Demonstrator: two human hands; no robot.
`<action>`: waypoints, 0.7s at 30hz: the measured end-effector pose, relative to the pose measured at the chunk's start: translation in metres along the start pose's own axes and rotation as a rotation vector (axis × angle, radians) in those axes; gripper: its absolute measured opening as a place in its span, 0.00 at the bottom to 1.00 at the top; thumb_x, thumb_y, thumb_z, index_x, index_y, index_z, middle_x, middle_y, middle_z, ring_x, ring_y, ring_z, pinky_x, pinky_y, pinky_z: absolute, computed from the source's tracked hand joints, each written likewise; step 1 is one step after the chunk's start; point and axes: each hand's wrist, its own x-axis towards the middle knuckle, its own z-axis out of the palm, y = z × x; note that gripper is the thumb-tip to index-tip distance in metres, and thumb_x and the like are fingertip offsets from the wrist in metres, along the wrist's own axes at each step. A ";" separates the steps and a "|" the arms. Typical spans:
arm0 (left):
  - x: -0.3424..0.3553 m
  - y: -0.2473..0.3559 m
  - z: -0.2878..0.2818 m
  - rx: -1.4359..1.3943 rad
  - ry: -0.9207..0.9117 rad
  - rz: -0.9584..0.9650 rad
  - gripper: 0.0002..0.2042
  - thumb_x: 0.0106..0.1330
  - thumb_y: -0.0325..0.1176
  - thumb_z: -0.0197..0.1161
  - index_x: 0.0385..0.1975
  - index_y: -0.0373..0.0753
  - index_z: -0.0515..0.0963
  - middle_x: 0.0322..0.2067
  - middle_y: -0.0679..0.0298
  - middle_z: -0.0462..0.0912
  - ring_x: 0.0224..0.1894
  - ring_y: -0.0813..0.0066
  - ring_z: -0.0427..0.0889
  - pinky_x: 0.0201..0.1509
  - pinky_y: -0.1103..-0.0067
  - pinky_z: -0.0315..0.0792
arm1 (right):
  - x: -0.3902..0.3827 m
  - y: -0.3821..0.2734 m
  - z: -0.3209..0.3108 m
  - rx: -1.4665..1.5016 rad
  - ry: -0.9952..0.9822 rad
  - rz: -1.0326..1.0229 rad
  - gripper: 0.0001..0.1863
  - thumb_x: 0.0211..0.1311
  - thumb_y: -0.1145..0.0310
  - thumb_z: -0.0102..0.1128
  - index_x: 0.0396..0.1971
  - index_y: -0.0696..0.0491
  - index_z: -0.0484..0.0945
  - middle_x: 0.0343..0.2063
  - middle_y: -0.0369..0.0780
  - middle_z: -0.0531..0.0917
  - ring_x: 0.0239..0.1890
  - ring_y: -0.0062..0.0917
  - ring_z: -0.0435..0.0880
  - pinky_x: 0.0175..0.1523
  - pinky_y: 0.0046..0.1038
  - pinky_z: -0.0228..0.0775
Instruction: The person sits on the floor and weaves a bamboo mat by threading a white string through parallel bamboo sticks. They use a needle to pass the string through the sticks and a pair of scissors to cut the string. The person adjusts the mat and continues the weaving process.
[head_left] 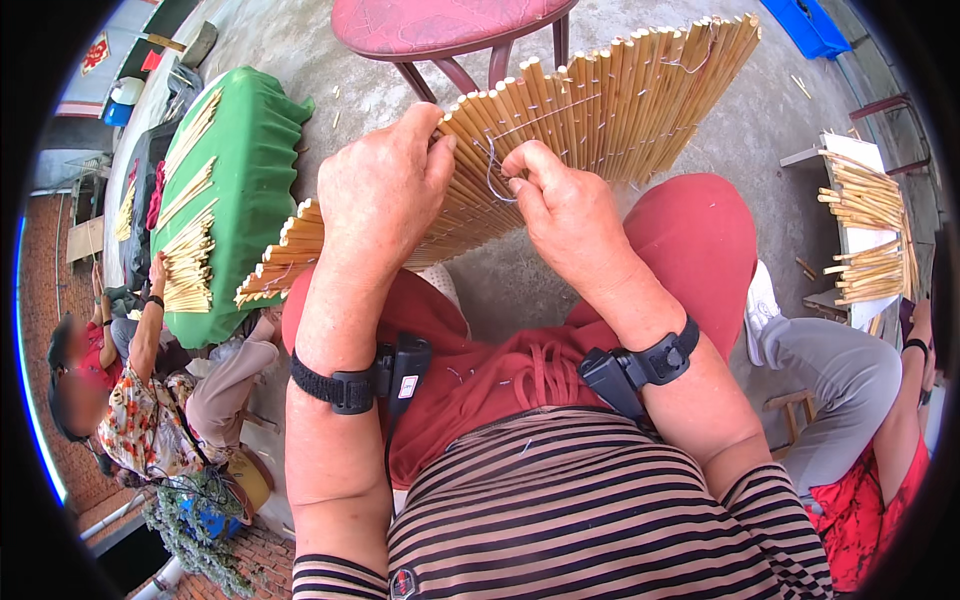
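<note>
A mat of thin yellow-brown sticks (610,110), bound side by side with pale string, slants across above my lap. My left hand (382,190) is closed on the mat's upper edge, thumb and forefinger pinched at the stick ends. Just to its right, my right hand (572,215) pinches a thin pale string (492,180), which loops between the fingertips and the mat. The pinch point itself is partly hidden by the fingers. Further stick ends of the mat show left of my left forearm.
A red stool (450,25) stands beyond the mat. At left, a green-covered table (255,150) bears bundles of sticks, with people sitting beside it. More sticks (865,215) lie on a white stand at right, near another seated person. A blue crate (808,28) is at the far right.
</note>
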 end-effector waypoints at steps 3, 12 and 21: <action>-0.001 0.000 0.000 -0.008 0.017 0.022 0.10 0.63 0.40 0.63 0.40 0.45 0.78 0.24 0.57 0.83 0.28 0.54 0.83 0.31 0.63 0.73 | 0.000 0.008 0.007 0.020 0.007 -0.015 0.05 0.63 0.75 0.54 0.38 0.54 0.74 0.17 0.43 0.76 0.22 0.35 0.80 0.30 0.34 0.70; -0.004 0.003 -0.001 -0.021 0.030 0.034 0.10 0.63 0.40 0.63 0.40 0.45 0.78 0.25 0.56 0.83 0.29 0.54 0.83 0.31 0.64 0.74 | -0.004 0.006 0.008 0.160 0.018 0.112 0.03 0.62 0.72 0.56 0.34 0.54 0.73 0.25 0.45 0.82 0.30 0.42 0.83 0.36 0.39 0.74; -0.005 0.005 0.000 -0.032 0.086 0.070 0.08 0.63 0.40 0.61 0.36 0.44 0.77 0.22 0.57 0.82 0.27 0.55 0.84 0.30 0.62 0.74 | -0.005 0.020 0.023 0.352 0.039 0.276 0.04 0.62 0.73 0.56 0.31 0.57 0.76 0.22 0.45 0.82 0.26 0.38 0.83 0.35 0.36 0.73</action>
